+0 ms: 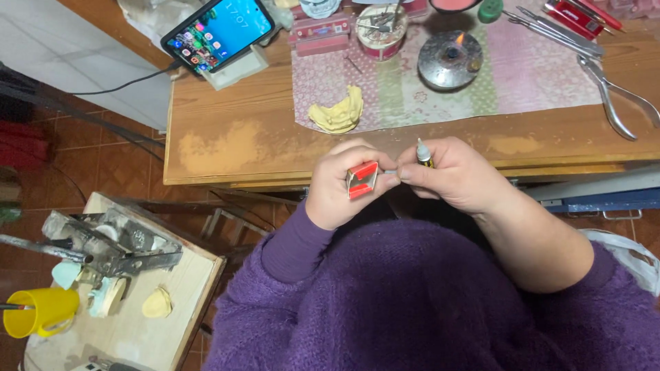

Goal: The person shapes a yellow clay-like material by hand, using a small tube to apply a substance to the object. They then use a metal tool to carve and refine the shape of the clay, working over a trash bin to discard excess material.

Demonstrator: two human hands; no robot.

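My left hand (338, 184) is closed around a small red box (361, 180) just over the table edge (275, 180). My right hand (455, 173) pinches a small tube (424, 154) upright, fingertips touching the box.

I'm looking down on a worn wooden bench (240, 130), its varnish rubbed matt and pale in patches. At twelve o'clock lies a soft patterned cloth mat (529, 75), pinkish and dull. On it a chalky, rough yellow plaster cast (338, 111) and a tarnished metal burner (450, 60), dull grey with a small flame. At two o'clock, shiny steel pliers (615, 96). At eleven, a glossy phone screen (218, 31). My left hand (340, 182) pinches a glossy red-and-white piece (361, 180); my right hand (457, 175) grips a smooth plastic-looking tube (424, 154). My sleeves (412, 295) are fuzzy purple knit.
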